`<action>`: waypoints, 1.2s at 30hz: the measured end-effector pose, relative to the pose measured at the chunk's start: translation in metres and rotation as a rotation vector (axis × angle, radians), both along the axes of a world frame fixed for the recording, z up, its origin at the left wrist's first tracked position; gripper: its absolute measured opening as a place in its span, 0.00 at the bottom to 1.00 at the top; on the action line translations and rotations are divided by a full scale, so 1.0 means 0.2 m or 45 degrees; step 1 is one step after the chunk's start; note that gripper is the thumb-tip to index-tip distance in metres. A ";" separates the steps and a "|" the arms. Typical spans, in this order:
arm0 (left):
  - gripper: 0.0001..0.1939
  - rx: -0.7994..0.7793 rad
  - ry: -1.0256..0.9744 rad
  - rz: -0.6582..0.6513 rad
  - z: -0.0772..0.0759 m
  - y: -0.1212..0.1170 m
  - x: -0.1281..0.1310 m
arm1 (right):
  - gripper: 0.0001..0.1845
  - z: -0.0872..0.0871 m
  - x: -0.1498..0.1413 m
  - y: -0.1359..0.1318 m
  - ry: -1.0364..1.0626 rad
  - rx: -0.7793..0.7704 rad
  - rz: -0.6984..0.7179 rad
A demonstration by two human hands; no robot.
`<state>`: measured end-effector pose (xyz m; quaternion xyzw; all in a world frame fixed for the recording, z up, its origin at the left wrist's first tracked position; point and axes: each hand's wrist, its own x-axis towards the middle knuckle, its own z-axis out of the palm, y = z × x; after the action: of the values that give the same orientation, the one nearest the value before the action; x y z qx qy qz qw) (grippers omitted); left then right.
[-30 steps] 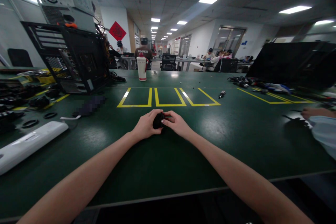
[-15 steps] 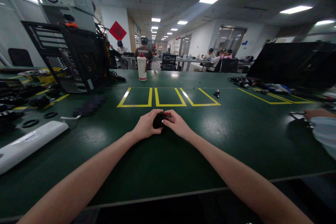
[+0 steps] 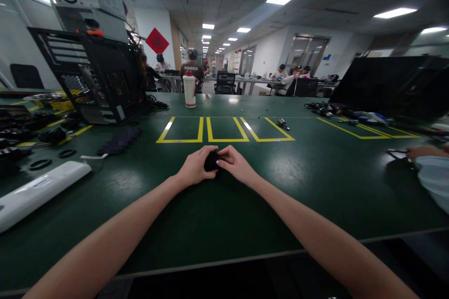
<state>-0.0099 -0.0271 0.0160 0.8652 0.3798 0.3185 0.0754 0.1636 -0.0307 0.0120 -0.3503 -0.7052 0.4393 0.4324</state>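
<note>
Just nearside of the middle yellow frame (image 3: 228,140): left hand (image 3: 194,167) has fingers curled round small black part (image 3: 211,161), right hand (image 3: 237,166) fingers pinched at its edge.

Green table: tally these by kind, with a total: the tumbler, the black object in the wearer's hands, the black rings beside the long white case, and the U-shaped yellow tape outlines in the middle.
Tumbler: 1
Black object: 1
Black rings: 2
Yellow tape outlines: 3
Total: 7
</note>
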 end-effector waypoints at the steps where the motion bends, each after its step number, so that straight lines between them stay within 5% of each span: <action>1: 0.31 0.001 0.001 -0.002 0.00 0.00 0.00 | 0.12 0.00 0.00 0.00 -0.005 0.006 -0.012; 6: 0.32 0.005 0.012 0.008 0.01 -0.01 0.00 | 0.16 -0.01 0.00 0.02 -0.069 -0.033 -0.030; 20: 0.32 0.013 0.014 0.010 0.00 0.00 0.00 | 0.09 -0.01 0.00 0.01 0.016 0.012 -0.009; 28: 0.32 0.016 0.017 0.011 0.00 0.00 0.00 | 0.18 -0.01 0.01 0.03 -0.042 -0.081 -0.046; 36: 0.32 -0.003 -0.001 0.006 0.00 -0.01 0.00 | 0.16 0.00 0.01 0.01 0.057 -0.137 0.049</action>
<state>-0.0098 -0.0287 0.0167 0.8642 0.3821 0.3185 0.0760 0.1651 -0.0280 0.0113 -0.3495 -0.6772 0.4926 0.4202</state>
